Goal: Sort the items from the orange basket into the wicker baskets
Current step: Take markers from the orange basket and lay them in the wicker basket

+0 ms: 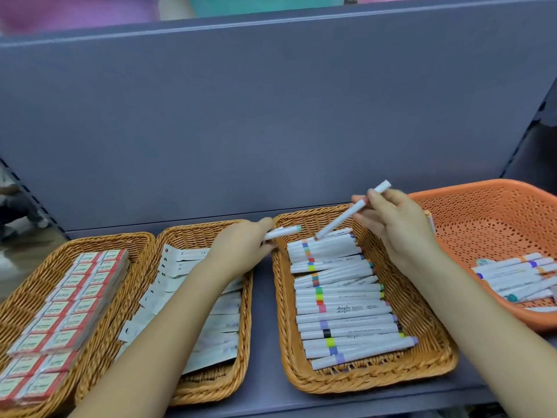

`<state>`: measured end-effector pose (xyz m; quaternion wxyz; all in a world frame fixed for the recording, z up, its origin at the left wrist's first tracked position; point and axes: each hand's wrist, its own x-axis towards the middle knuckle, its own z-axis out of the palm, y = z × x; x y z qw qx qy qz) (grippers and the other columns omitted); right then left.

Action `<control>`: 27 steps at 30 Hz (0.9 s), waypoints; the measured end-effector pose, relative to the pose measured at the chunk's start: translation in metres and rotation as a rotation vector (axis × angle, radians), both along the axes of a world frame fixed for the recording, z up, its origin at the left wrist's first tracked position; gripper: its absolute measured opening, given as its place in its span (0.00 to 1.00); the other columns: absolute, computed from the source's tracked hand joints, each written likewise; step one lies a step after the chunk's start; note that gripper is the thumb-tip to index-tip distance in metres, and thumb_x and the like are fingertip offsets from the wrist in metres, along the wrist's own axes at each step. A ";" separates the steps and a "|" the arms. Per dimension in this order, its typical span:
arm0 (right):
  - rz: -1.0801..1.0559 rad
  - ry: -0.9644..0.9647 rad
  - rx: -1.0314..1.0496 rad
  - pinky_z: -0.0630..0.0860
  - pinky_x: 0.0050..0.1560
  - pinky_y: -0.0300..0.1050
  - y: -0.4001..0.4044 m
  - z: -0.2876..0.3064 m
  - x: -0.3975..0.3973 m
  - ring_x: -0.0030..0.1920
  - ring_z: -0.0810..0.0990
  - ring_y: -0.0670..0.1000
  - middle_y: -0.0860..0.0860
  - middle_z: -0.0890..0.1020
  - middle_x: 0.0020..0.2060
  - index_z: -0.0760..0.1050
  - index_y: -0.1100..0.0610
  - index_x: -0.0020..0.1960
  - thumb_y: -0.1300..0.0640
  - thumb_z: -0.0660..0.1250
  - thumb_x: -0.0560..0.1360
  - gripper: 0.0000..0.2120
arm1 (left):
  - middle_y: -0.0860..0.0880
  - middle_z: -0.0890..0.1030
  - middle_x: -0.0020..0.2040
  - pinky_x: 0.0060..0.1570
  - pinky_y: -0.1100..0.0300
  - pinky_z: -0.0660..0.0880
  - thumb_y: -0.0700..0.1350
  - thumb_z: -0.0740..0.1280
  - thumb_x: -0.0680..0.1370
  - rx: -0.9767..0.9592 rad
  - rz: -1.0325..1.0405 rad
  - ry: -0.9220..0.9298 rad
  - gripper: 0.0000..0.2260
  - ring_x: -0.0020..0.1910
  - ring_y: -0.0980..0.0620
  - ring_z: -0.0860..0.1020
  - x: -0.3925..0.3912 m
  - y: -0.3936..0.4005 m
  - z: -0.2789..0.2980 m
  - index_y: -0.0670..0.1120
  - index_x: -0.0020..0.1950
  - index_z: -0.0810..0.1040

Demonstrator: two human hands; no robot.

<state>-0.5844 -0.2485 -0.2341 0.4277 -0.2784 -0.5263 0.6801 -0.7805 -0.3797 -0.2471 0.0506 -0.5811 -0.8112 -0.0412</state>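
Grey shelf [262, 297], left hand [241, 245] grip closed on green-tipped marker [283, 232], right hand [394, 221] grip pinching tilted marker [349, 214] over marker basket [428, 324]

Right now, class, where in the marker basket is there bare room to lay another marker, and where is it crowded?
Bare wicker shows along the near end of the marker basket, below the lowest purple-banded marker, and in a smaller patch at the far end under the right hand. The middle is packed with a row of markers.

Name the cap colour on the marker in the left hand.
Green, on the marker; head view.
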 end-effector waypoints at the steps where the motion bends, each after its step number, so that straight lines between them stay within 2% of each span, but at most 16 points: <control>1: -0.025 -0.076 0.133 0.80 0.45 0.38 0.000 0.002 0.000 0.47 0.84 0.47 0.53 0.84 0.44 0.74 0.56 0.47 0.59 0.63 0.78 0.02 | 0.51 0.76 0.43 0.32 0.60 0.66 0.51 0.60 0.80 0.001 0.003 -0.011 0.06 0.40 0.51 0.74 -0.001 0.000 0.000 0.52 0.49 0.64; 4: -0.038 -0.391 0.583 0.75 0.44 0.34 -0.003 0.004 -0.007 0.41 0.81 0.45 0.48 0.83 0.39 0.77 0.53 0.45 0.57 0.69 0.74 0.01 | 0.51 0.76 0.42 0.30 0.60 0.64 0.51 0.60 0.81 0.007 0.017 -0.018 0.05 0.39 0.51 0.73 -0.003 -0.001 0.001 0.51 0.50 0.65; 7: 0.173 -0.748 0.945 0.68 0.40 0.28 -0.008 -0.008 -0.019 0.42 0.79 0.44 0.44 0.80 0.39 0.78 0.54 0.48 0.53 0.70 0.73 0.05 | 0.51 0.73 0.41 0.28 0.61 0.61 0.50 0.58 0.82 0.003 0.054 -0.022 0.05 0.38 0.51 0.72 -0.005 0.001 0.003 0.50 0.50 0.64; 10: 0.446 -1.024 1.082 0.67 0.43 0.34 -0.009 -0.028 -0.028 0.48 0.77 0.46 0.47 0.81 0.47 0.79 0.55 0.54 0.56 0.68 0.75 0.09 | 0.51 0.73 0.40 0.28 0.61 0.62 0.50 0.57 0.82 -0.009 0.066 -0.026 0.06 0.37 0.51 0.72 -0.006 0.002 0.004 0.50 0.50 0.62; 12: 0.517 -1.096 1.073 0.67 0.44 0.33 -0.009 -0.033 -0.029 0.49 0.76 0.46 0.49 0.81 0.52 0.79 0.55 0.56 0.56 0.67 0.76 0.10 | 0.51 0.72 0.40 0.27 0.61 0.61 0.50 0.57 0.82 -0.013 0.059 -0.018 0.06 0.36 0.50 0.72 -0.005 0.003 0.004 0.50 0.49 0.62; 14: 0.461 -1.020 0.982 0.67 0.40 0.27 -0.008 -0.031 -0.029 0.44 0.76 0.42 0.50 0.82 0.50 0.80 0.56 0.55 0.56 0.67 0.76 0.09 | 0.51 0.73 0.40 0.27 0.60 0.60 0.50 0.56 0.82 -0.021 0.041 0.008 0.06 0.36 0.51 0.71 -0.001 0.005 0.005 0.50 0.50 0.62; 16: 0.385 -0.810 0.719 0.72 0.44 0.26 -0.010 -0.025 -0.031 0.42 0.78 0.41 0.51 0.83 0.48 0.79 0.55 0.54 0.56 0.69 0.75 0.09 | 0.50 0.75 0.42 0.29 0.60 0.62 0.50 0.57 0.82 -0.017 0.020 0.036 0.05 0.37 0.50 0.71 0.003 0.008 0.005 0.49 0.52 0.64; 18: 0.424 -0.541 0.330 0.79 0.49 0.35 -0.017 -0.018 -0.034 0.44 0.82 0.48 0.54 0.83 0.47 0.76 0.57 0.55 0.58 0.69 0.75 0.10 | 0.49 0.74 0.42 0.29 0.59 0.62 0.49 0.57 0.82 -0.006 0.001 0.048 0.06 0.37 0.49 0.71 0.009 0.012 0.006 0.48 0.54 0.65; 20: 0.415 -0.387 0.154 0.81 0.46 0.39 -0.025 -0.013 -0.037 0.42 0.82 0.49 0.54 0.82 0.43 0.76 0.60 0.56 0.60 0.67 0.75 0.10 | 0.49 0.74 0.41 0.30 0.58 0.62 0.48 0.56 0.82 0.003 -0.024 0.067 0.06 0.36 0.48 0.71 0.016 0.016 0.007 0.46 0.55 0.65; 23: 0.326 -0.328 0.161 0.81 0.42 0.37 -0.027 -0.009 -0.040 0.38 0.80 0.48 0.53 0.80 0.37 0.77 0.61 0.52 0.62 0.66 0.76 0.06 | 0.49 0.73 0.41 0.30 0.57 0.64 0.46 0.55 0.82 0.003 -0.047 0.088 0.06 0.36 0.47 0.72 0.023 0.020 0.006 0.46 0.57 0.63; 27: 0.324 -0.479 0.352 0.81 0.44 0.39 -0.015 -0.007 -0.033 0.41 0.81 0.49 0.52 0.81 0.40 0.77 0.57 0.44 0.62 0.70 0.74 0.02 | 0.49 0.72 0.39 0.29 0.58 0.64 0.45 0.56 0.81 -0.026 -0.067 0.108 0.05 0.37 0.45 0.74 0.024 0.024 0.006 0.46 0.55 0.63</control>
